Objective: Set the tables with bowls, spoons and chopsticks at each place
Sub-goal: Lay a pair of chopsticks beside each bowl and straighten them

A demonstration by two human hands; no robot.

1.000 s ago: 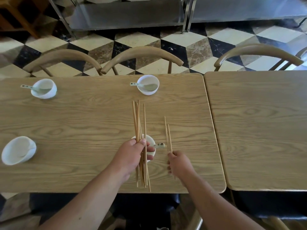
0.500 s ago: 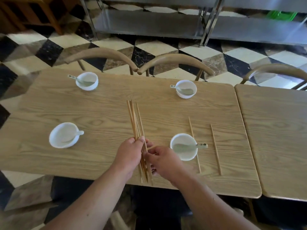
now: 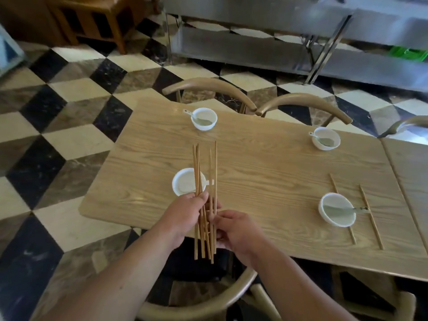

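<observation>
– Chopsticks first: where is the bundle of thin tan wooden chopsticks (image 3: 196,167)?

– Over the near edge of the light wood-grain table (image 3: 266,172), toward its left corner, tips pointing away from the person. The left hand (image 3: 183,216) has its fingers curled round the bundle's lower half. The right hand (image 3: 236,230) pinches two sticks (image 3: 215,163) on the bundle's right side, which stand slightly apart from the rest.

– What lies beneath?

– A small round white bowl (image 3: 183,184) near the left end of the near edge, partly hidden behind the sticks. Its pale spoon (image 3: 207,181) shows only a handle, pointing right.

– The other places?

– Toward the right end of the near edge sits a second white bowl (image 3: 337,218) with a pale green spoon (image 3: 340,209) across it, handle to the right. One loose chopstick (image 3: 372,221) lies just right of that bowl, touching the handle's tip. Another loose chopstick (image 3: 333,181) runs past the bowl's left side, partly hidden by it. Along the far edge stand a far-left white bowl (image 3: 207,127) and a far-right white bowl (image 3: 333,144), each holding a spoon.

– Around the table?

– A matching second table (image 3: 412,181) butts against the right edge. Two tan curved-back chairs (image 3: 208,85) stand at the far edge, and a third chair (image 3: 196,304) at the near edge. Beyond, a black, cream and brown checkered floor (image 3: 69,140) and steel shelving (image 3: 254,47).
</observation>
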